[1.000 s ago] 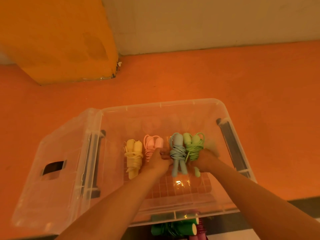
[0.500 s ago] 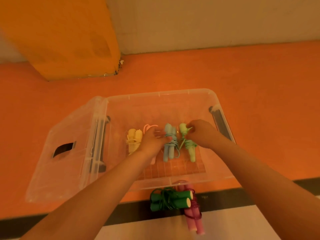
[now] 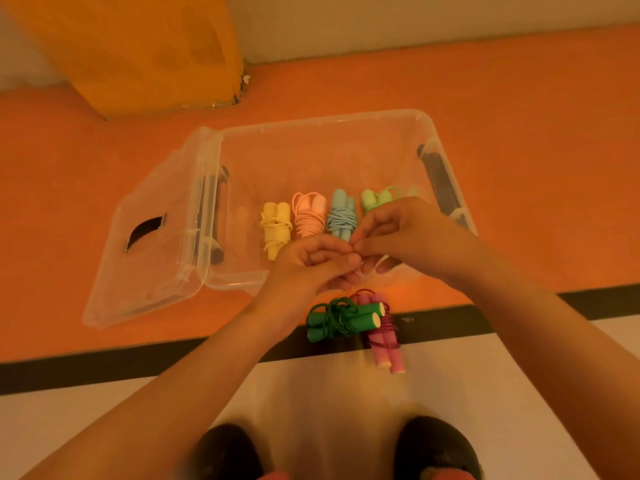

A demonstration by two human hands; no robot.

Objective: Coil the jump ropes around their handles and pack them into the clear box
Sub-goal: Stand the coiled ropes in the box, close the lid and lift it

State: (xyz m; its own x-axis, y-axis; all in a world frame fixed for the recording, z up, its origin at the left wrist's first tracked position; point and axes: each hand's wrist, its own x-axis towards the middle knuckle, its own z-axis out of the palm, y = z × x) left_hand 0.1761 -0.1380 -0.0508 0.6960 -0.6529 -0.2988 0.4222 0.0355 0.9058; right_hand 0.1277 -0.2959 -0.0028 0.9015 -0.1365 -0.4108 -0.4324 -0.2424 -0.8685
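- Pastel ropes lie in a row along the floor of the clear box (image 3: 322,120), toward its near edge: yellow rope (image 3: 275,225), pink rope (image 3: 309,216), blue rope (image 3: 341,216) and light green rope (image 3: 375,199), each wound round its handles.
- Two more coiled ropes are not yet packed. The dark green rope (image 3: 341,320) lies across the magenta rope (image 3: 384,337) on the floor just outside the box's near edge.
- The left hand (image 3: 311,265) and right hand (image 3: 405,230) meet fingertip to fingertip above the box's near edge, fingers curled. Whether they pinch a cord end is too small to tell.
- The right hand covers the light green rope's lower half. The blue rope sits just beyond the joined fingertips, and the unpacked pair just below the left wrist.
- Risks, as I judge them: a loose cord end could let a coil unwind when lifted. The stacked pair may snag each other, and the free space lies mostly at the box's far edge.
- The lid (image 3: 156,237) leans open at the box's left end.
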